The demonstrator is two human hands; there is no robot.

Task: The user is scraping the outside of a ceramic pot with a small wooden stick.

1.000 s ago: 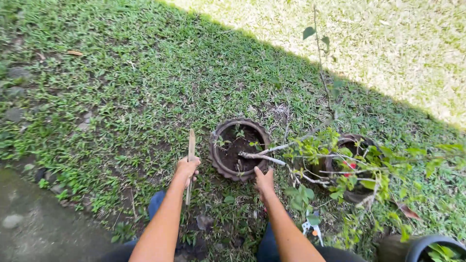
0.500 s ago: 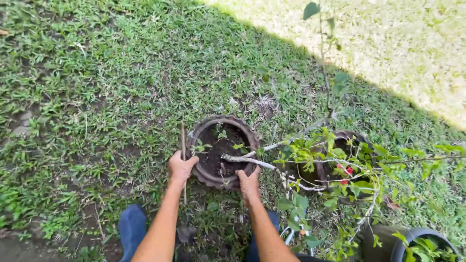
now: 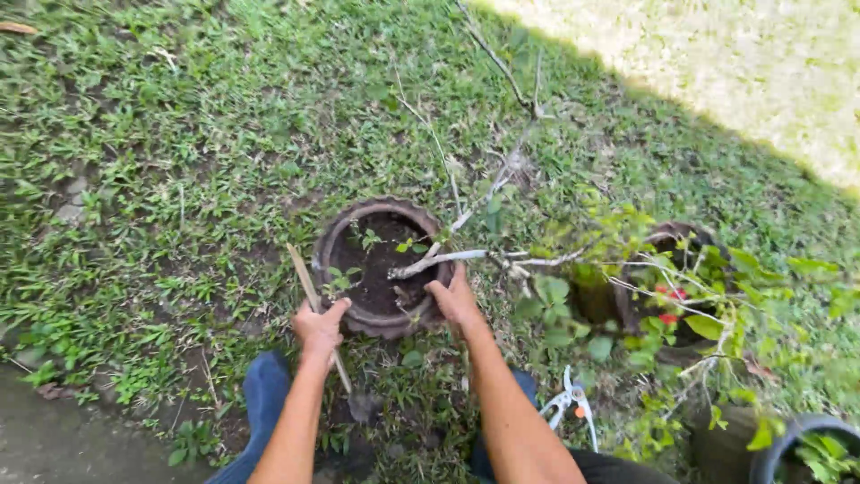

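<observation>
A round brown plant pot filled with dark soil sits on the grass in front of me. A pale, thin woody stem leans out of it to the right, with bare branches reaching up and leafy twigs spreading right. My left hand is closed around a thin wooden stick at the pot's left rim. My right hand grips the pot's right rim, right below the base of the stem.
A second brown pot stands to the right behind green leaves and small red flowers. Pruning shears lie on the grass by my right knee. A dark pot sits bottom right. Bare concrete lies bottom left; sunlit lawn top right.
The view has shifted, so the pot and plant sit more to the centre. Both hands stay at the pot's rim; the stick in my left hand has tilted leftward at its top.
</observation>
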